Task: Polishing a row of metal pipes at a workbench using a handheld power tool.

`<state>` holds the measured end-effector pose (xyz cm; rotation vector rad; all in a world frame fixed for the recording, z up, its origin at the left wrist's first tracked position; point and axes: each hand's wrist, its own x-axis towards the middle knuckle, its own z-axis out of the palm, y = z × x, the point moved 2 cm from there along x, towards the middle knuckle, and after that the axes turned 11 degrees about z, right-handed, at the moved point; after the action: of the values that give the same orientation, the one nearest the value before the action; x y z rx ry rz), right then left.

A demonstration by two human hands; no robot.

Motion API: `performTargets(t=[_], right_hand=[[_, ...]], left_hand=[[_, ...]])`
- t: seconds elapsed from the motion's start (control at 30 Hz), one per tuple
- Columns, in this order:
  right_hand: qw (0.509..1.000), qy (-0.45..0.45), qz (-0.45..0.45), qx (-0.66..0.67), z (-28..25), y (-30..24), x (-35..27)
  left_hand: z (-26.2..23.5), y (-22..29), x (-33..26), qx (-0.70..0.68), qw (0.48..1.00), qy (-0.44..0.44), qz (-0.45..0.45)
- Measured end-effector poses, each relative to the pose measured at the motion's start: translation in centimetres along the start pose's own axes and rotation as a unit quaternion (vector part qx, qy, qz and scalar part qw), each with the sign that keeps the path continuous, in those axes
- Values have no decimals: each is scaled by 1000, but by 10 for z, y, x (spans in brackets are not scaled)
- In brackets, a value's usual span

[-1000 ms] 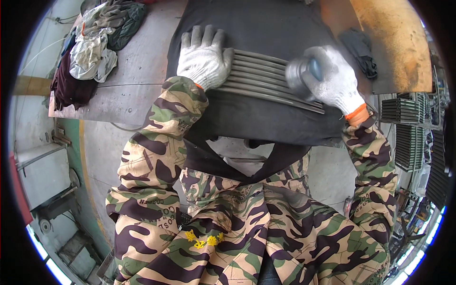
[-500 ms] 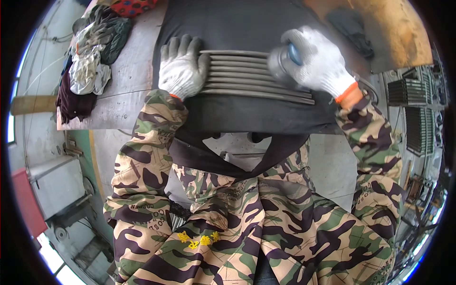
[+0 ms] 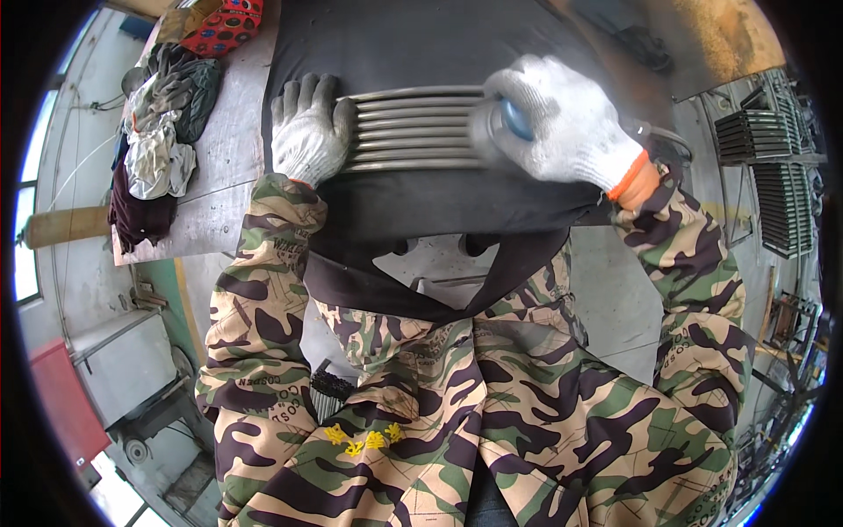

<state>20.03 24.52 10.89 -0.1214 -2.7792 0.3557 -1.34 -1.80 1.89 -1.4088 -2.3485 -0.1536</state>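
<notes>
At the near edge of the counter (image 3: 219, 167), a bundle of grey metal rods (image 3: 413, 129) lies side by side on a dark mat (image 3: 421, 44) that covers the middle of the surface. Left hand (image 3: 307, 132), in a grey-white knit glove, rests flat with fingers spread over the left ends of the rods, pressing down on them rather than closing around anything. Right hand (image 3: 562, 123), in a white knit glove with an orange cuff, is clenched around a small tool with a blue body (image 3: 514, 119); the tool sits on the right part of the rods and appears blurred, so its exact kind cannot be told. Both forearms, in camouflage sleeves, enter from the lower edge, and the person's camouflage jacket fills the lower half of the view. The rods run left to right between the two hands, parallel and touching one another. On the counter's bare left part lies a heap of rags and spare gloves (image 3: 158, 149), well apart from the rods, with a red patterned cloth (image 3: 224, 26) near the far left corner. A rust-brown plate (image 3: 711, 35) lies at the far right of the surface. Stacked dark metal racks (image 3: 764, 140) stand to the right, off the counter.
</notes>
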Motion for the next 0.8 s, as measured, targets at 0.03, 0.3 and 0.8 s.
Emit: performTargets(t=[0.03,0.3,0.8], right_hand=[[1000,-16,18,-6,-1,0,6],[999,-13,20,-29,5,12,10],[999,23,-18,-32,0,3,6]], left_hand=[[-5,-2,1,-7,1000,1,9],[-26,45,11,-120,986,-114,-4],[7,85,70,-64,998,24,12]])
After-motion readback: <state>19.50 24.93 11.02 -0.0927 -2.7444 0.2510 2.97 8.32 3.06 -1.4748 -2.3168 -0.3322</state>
